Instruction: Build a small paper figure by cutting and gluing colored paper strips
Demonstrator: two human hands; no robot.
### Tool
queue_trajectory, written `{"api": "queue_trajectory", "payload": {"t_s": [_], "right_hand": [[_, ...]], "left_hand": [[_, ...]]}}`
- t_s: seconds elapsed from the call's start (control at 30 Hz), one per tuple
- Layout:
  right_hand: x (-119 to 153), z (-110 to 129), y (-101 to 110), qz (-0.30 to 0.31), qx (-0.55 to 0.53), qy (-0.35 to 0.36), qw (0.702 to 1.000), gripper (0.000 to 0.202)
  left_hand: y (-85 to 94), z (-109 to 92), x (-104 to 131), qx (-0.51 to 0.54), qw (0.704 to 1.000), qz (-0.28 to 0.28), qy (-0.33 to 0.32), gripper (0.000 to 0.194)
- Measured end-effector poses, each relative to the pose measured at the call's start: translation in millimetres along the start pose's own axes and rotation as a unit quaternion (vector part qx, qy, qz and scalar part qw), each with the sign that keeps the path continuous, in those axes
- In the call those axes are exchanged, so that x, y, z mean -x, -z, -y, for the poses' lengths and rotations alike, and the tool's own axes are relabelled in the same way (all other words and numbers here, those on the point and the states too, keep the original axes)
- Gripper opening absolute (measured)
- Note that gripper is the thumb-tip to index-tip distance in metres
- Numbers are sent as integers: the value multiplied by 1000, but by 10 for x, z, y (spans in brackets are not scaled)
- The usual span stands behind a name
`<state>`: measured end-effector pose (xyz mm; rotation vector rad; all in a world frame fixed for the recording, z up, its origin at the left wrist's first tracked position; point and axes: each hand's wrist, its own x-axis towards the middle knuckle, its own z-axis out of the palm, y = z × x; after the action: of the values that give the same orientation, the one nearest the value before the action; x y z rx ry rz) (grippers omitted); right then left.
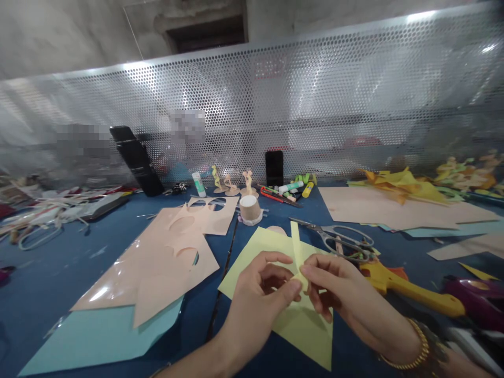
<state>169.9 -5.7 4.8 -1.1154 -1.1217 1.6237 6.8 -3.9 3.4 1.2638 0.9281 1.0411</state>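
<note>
A narrow yellow paper strip (296, 242) stands up between my hands, its lower end bent where the fingers meet. My left hand (265, 294) pinches that lower end between thumb and fingers. From the other side, my right hand (334, 281) grips the strip with thumb and forefinger. Under both hands lies a larger yellow-green sheet (248, 257) on the blue table (98, 252). Metal scissors (346, 239) rest just beyond my right hand, and a yellow-handled tool (417, 296) lies to its right.
Pink sheets with round holes (157, 262) and a blue sheet (106, 336) lie at left. A tape roll (250, 209), glue sticks (291, 186), small paper figures (230, 184) and a phone (274, 167) stand behind. Paper scraps (405, 186) lie at back right.
</note>
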Motion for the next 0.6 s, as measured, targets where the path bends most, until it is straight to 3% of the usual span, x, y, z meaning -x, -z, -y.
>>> {"api": "queue_trajectory", "payload": {"t_s": [0.37,0.6], "right_hand": [[17,-12,18,53,-96,-81,991,25],[15,-3,5,18,-39,-5,999,30]], "left_hand": [[-13,6,42,-46,998,-14,-31,20],[-42,-47,33,9,1000,-16,0,14]]}}
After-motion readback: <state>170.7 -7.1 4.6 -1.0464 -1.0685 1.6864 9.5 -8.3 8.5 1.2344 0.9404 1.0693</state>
